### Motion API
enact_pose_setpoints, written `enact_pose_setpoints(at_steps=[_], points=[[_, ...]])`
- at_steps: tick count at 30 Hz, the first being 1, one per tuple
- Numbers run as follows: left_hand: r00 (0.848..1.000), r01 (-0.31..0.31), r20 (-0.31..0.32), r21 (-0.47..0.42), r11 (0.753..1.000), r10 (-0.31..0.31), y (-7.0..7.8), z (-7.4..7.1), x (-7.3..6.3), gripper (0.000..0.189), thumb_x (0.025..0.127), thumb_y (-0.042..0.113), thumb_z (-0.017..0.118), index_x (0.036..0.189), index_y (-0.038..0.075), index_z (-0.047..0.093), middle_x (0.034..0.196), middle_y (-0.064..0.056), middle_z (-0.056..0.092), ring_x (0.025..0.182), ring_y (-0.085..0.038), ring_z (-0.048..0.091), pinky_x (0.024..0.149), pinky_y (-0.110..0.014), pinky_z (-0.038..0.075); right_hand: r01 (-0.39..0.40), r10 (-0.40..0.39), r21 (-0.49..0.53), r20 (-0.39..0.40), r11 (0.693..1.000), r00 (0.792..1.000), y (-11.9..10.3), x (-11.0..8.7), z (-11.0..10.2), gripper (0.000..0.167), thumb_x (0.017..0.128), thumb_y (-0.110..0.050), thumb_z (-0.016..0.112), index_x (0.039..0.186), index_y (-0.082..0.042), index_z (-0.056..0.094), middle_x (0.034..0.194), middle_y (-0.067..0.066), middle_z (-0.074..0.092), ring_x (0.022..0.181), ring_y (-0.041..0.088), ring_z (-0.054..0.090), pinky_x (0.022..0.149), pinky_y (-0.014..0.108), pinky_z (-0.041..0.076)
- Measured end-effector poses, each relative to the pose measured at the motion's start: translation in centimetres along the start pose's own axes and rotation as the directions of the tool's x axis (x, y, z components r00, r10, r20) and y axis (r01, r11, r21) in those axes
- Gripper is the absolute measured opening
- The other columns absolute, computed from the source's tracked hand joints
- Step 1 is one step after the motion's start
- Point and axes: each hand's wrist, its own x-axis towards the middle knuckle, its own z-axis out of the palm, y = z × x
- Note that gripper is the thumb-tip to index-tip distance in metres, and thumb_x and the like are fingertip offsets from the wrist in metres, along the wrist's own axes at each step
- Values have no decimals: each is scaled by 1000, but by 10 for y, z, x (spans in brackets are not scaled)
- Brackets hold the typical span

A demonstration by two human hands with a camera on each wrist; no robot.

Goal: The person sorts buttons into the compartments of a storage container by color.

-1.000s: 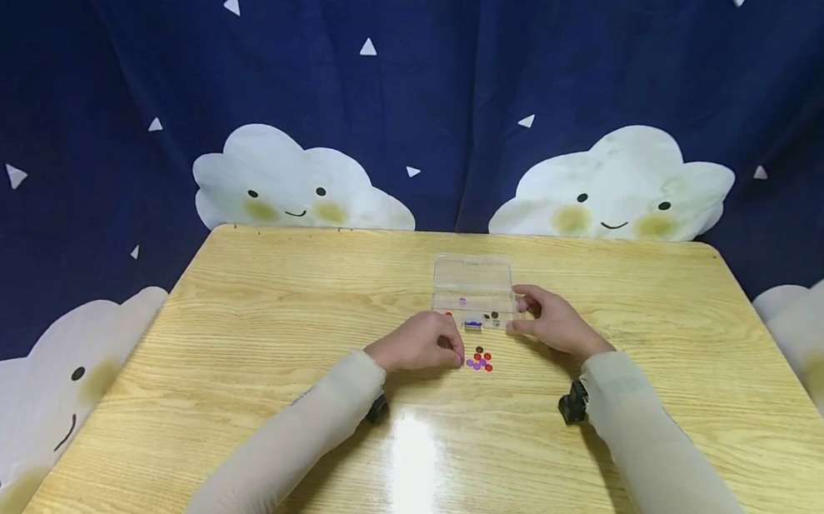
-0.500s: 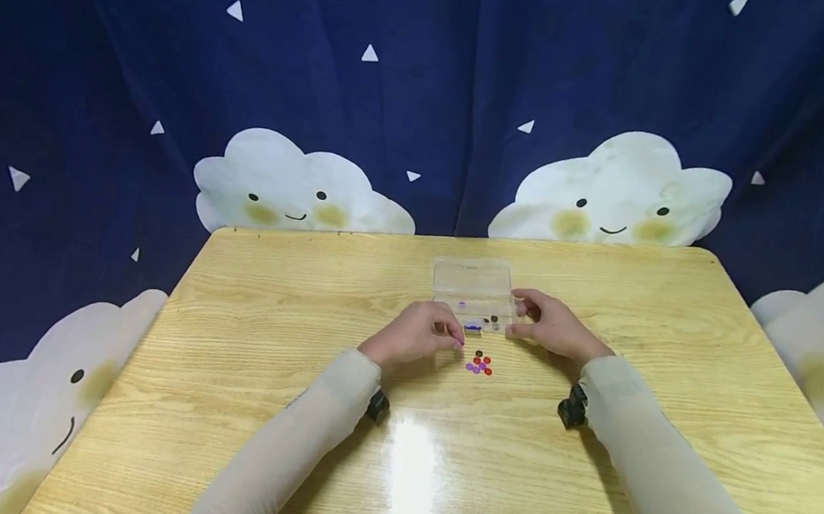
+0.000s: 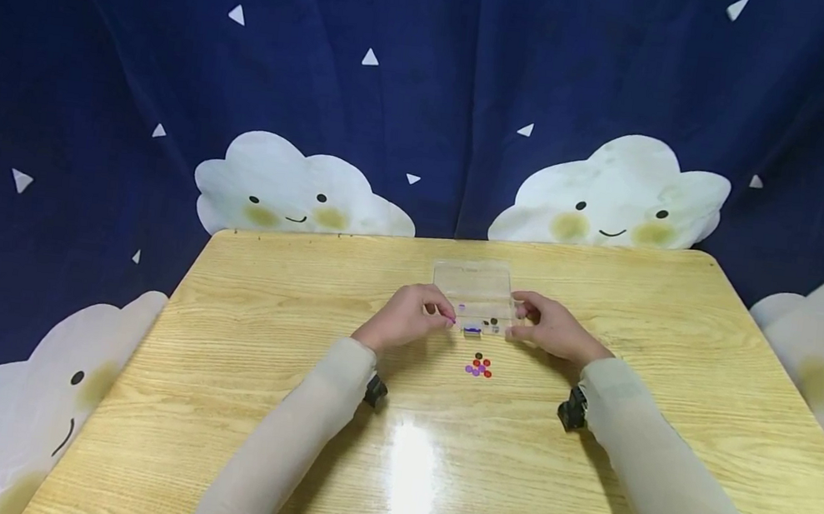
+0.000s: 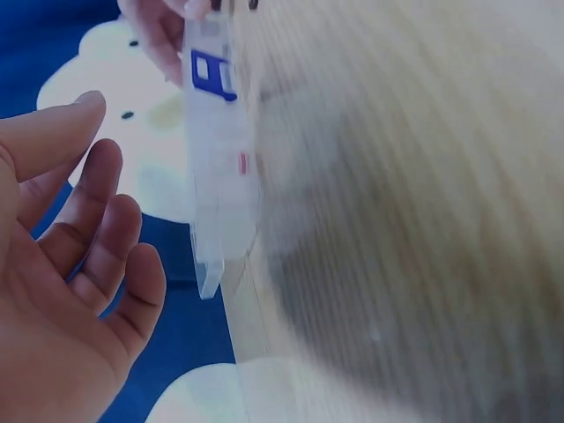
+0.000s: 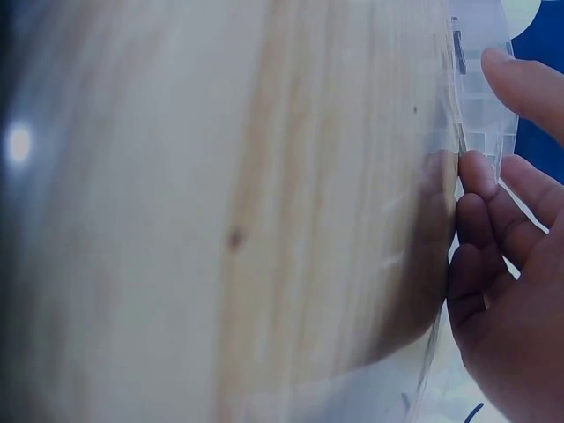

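A small clear plastic box (image 3: 473, 284) lies open at the middle of the wooden table (image 3: 262, 317), with a blue clasp (image 3: 472, 328) at its front and a few beads inside. My right hand (image 3: 520, 319) grips the box's right end between thumb and fingers (image 5: 480, 176). My left hand (image 3: 445, 316) hovers at the box's front left corner. In the left wrist view its fingers (image 4: 97, 189) are loosely spread beside the box (image 4: 216, 176), and I see nothing held in them. A little pile of red, purple and dark beads (image 3: 479, 366) lies in front of the box.
A dark blue curtain with white clouds (image 3: 614, 194) hangs behind and round the table. The table's far edge (image 3: 459, 237) runs close behind the box. Bright glare (image 3: 412, 458) sits on the wood between my forearms.
My left hand has moved from beside the bead pile up to the box's front left corner. The right hand has stayed on the box.
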Motion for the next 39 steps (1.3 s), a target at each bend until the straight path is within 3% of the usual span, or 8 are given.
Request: enact_pose_setpoints(at_steps=[13,20,26,39], points=[[995,62,-86,61,996,-57,-10,-10,21,7,91,15,71,91,13,77,96,-2,69,84,-15,54,70,-22,43,-10,10,3,2,1000,1000,-3,-2,0,72,87,-19,75,148,-2,40,109,9,54,99,23,47,89,36,39],[995,67,-80,142,988,-56,-11,-12,33,9,92,16,70,92,12,77,95,-3,70,80,-14,55,68,-21,43,-14,13,16,6,1000,1000,-2,-1,0,72,88,-19,74,149,-2,39,109,9,54,99,22,47,88,35,40],[992,114,-72,158,981,-103,-7,-11,44,9,91,19,70,92,14,77,94,-2,70,77,-14,55,64,-22,43,-19,19,23,2,1000,1000,-1,-1,1,72,87,-19,75,148,-3,40,109,10,54,98,22,46,89,36,40],[987,161,-47,177,971,-155,8,-4,58,9,91,20,70,91,14,77,98,-1,72,85,-14,56,75,-25,46,-4,5,9,-3,1000,1000,-3,-1,1,72,86,-19,76,147,-1,41,110,10,55,99,23,48,90,36,41]])
